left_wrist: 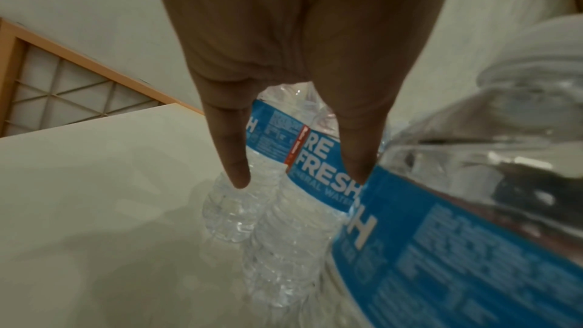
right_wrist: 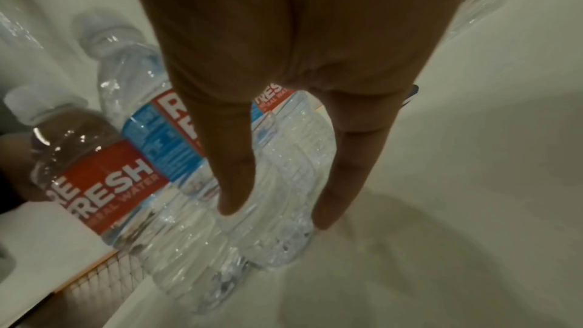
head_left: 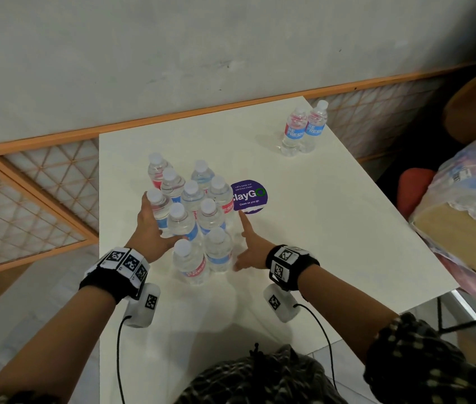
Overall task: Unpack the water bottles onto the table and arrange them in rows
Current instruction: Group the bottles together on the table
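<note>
Nearest: left hand (head_left: 149, 228) and right hand (head_left: 249, 248), fingers straight, flat against either side of cluster of bottles (head_left: 193, 211) — gripping none. All upright, caps up, just left of purple sticker (head_left: 249, 196). Farther right of sticker — two bottles (head_left: 303, 128), upright, touching.

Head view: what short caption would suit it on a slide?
Both hands, left hand and right hand, flank a cluster of water bottles on a white table.

- water bottles (head_left: 193, 217): clear, white caps, red-and-blue labels
- table (head_left: 318, 228): white
- sticker (head_left: 249, 196), at 3 o'clock of the cluster: purple, white lettering
- sleeve (head_left: 423, 363): dark plaid
</note>
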